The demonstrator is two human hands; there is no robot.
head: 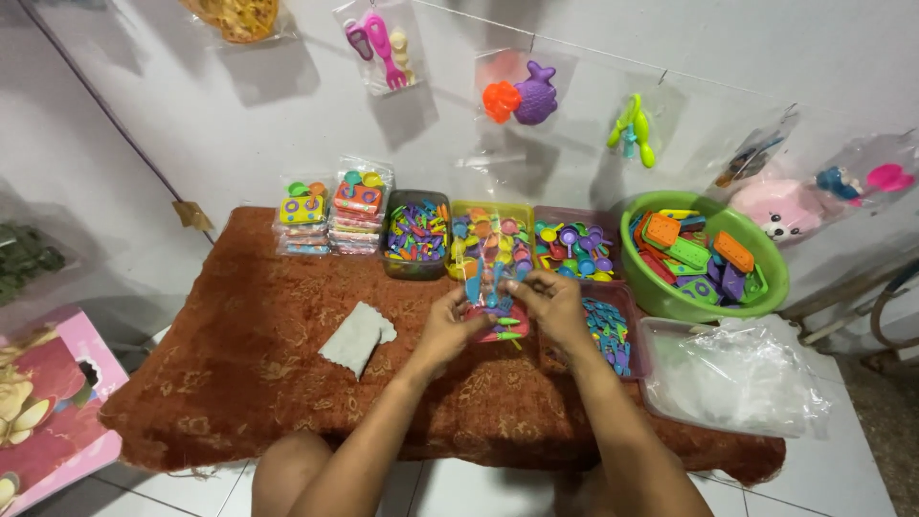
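Over the middle of a brown patterned cloth (268,364), my left hand (453,321) and my right hand (552,304) together hold a clear plastic bag (493,278) with small coloured plastic toy pieces inside. A blue piece and a pink one show through the bag between my fingers. Just beyond my hands stands a yellow tray (490,209) of mixed small toys. A pink tray (636,337) of blue toy pieces lies right beside my right hand.
A dark tray (415,235) of toys, a red tray (572,251) of spoons and a green basin (708,287) of larger pieces line the back. Packed toy bags (331,213) stack at back left. A grey rag (356,337) lies left; clear bags fill a tub (732,375) right. Packed toys hang on the wall.
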